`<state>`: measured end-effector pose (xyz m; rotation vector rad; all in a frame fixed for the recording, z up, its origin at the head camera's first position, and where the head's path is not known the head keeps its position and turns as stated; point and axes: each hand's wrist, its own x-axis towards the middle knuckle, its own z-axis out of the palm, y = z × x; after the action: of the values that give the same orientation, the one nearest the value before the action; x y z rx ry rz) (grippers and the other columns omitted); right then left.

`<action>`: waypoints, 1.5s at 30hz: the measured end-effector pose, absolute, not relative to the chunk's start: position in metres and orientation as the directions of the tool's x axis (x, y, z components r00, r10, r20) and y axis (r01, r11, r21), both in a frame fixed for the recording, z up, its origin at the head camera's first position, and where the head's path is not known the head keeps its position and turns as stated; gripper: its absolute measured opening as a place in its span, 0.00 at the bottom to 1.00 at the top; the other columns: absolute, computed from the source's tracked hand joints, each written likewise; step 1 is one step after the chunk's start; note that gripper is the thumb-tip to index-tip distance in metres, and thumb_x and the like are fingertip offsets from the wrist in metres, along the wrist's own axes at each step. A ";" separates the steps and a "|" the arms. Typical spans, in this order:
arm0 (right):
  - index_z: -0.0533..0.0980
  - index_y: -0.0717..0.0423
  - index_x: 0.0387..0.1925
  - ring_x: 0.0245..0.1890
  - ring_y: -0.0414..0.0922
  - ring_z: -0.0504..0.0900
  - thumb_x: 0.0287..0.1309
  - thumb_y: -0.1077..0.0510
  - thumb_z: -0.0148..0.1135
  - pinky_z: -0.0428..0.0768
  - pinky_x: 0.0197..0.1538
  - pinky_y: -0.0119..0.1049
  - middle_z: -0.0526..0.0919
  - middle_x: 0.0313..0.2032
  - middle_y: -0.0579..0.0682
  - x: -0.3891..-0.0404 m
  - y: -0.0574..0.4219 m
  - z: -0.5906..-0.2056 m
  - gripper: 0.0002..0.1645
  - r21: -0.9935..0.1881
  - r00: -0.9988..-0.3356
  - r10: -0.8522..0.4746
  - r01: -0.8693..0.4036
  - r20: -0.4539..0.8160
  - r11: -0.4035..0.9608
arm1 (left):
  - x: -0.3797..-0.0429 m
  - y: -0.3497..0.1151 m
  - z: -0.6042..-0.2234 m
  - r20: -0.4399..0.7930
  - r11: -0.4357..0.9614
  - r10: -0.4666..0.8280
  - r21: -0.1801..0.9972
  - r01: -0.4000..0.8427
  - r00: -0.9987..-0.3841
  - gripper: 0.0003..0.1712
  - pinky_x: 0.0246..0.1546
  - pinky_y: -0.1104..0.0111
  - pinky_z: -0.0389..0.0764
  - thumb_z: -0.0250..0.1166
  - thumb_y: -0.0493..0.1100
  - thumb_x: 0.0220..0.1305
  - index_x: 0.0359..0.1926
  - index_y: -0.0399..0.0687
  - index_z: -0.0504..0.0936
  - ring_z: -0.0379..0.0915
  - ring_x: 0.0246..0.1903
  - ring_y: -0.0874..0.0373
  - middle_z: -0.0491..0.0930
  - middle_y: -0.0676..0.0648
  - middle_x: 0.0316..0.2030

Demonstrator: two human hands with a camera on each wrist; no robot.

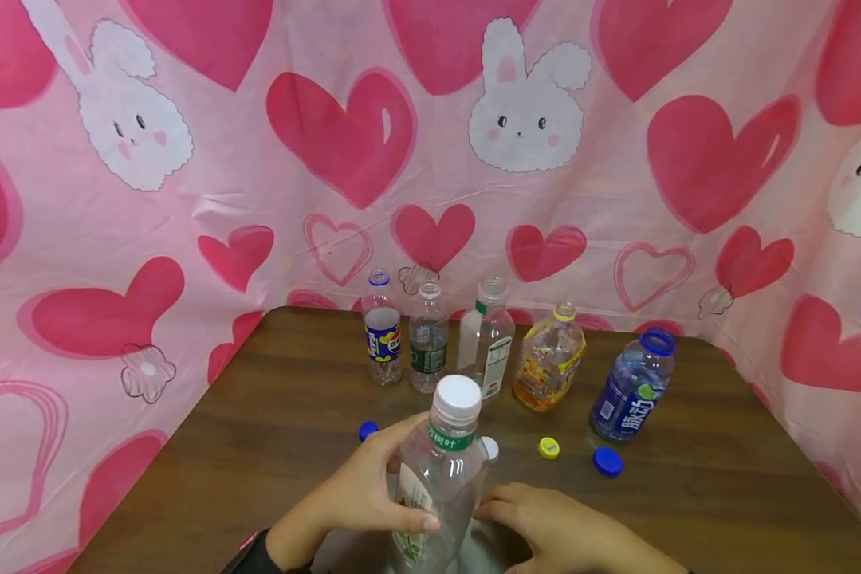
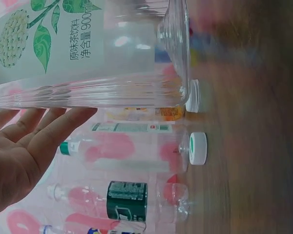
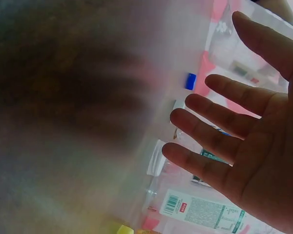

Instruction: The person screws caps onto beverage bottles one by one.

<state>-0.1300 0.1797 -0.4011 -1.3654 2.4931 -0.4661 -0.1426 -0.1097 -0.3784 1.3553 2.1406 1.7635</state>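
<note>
My left hand [image 1: 362,482] grips a large clear plastic bottle [image 1: 448,486], thumb across its front and fingers behind. A white cap [image 1: 458,396] sits on its neck, above a green neck band; in the left wrist view its printed label [image 2: 44,36] shows green leaves. The bottle stands roughly upright, its base lifted close over the table in the left wrist view. To its right is my right hand [image 1: 548,526], fingertips close to the bottle's lower side. In the right wrist view the fingers [image 3: 210,134] of that hand are spread and nearly straight, holding nothing.
Behind stands a row of uncapped bottles: Pepsi [image 1: 383,343], green-labelled [image 1: 429,343], tall clear [image 1: 486,343], yellow-labelled [image 1: 548,363] and blue-labelled [image 1: 633,391]. On the brown table [image 1: 273,446] lie a small blue cap [image 1: 368,430], white caps [image 2: 198,148], a yellow cap [image 1: 548,448] and a large blue cap [image 1: 607,461].
</note>
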 end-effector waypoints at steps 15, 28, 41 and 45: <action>0.75 0.45 0.57 0.51 0.35 0.75 0.53 0.44 0.72 0.79 0.51 0.34 0.77 0.53 0.38 -0.124 0.177 -0.409 0.30 -0.356 -0.475 -0.878 -0.810 -0.068 0.466 | -0.201 -0.201 -0.360 0.395 0.293 0.166 0.855 0.428 -0.904 0.46 0.44 0.51 0.82 0.72 0.39 0.56 0.72 0.53 0.58 0.71 0.55 0.41 0.69 0.42 0.60; 0.76 0.46 0.57 0.52 0.38 0.75 0.58 0.36 0.64 0.80 0.48 0.36 0.77 0.53 0.43 -0.127 0.170 -0.396 0.30 -0.312 -0.449 -0.889 -0.835 -0.092 0.454 | -0.267 -0.245 -0.370 0.357 0.508 -0.099 0.820 0.262 -0.929 0.58 0.54 0.34 0.68 0.72 0.61 0.53 0.75 0.54 0.48 0.57 0.66 0.37 0.61 0.38 0.67; 0.77 0.47 0.56 0.50 0.36 0.75 0.54 0.39 0.68 0.79 0.47 0.33 0.77 0.52 0.42 -0.128 0.167 -0.393 0.31 -0.257 -0.417 -0.908 -0.874 -0.042 0.413 | -0.298 -0.251 -0.393 0.311 0.512 -0.155 0.837 0.193 -0.938 0.61 0.57 0.36 0.66 0.73 0.62 0.52 0.76 0.50 0.46 0.56 0.67 0.35 0.58 0.36 0.69; 0.77 0.47 0.56 0.50 0.36 0.75 0.54 0.39 0.69 0.79 0.47 0.33 0.77 0.52 0.42 -0.128 0.166 -0.393 0.30 -0.255 -0.413 -0.909 -0.876 -0.044 0.410 | -0.300 -0.252 -0.396 0.311 0.504 -0.163 0.842 0.192 -0.936 0.62 0.57 0.34 0.63 0.74 0.61 0.51 0.76 0.50 0.45 0.54 0.68 0.35 0.57 0.36 0.70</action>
<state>-0.1276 0.1659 -0.3935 -1.5910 2.4865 -0.2870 -0.3004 -0.2523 -0.3962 0.0310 3.0188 1.7712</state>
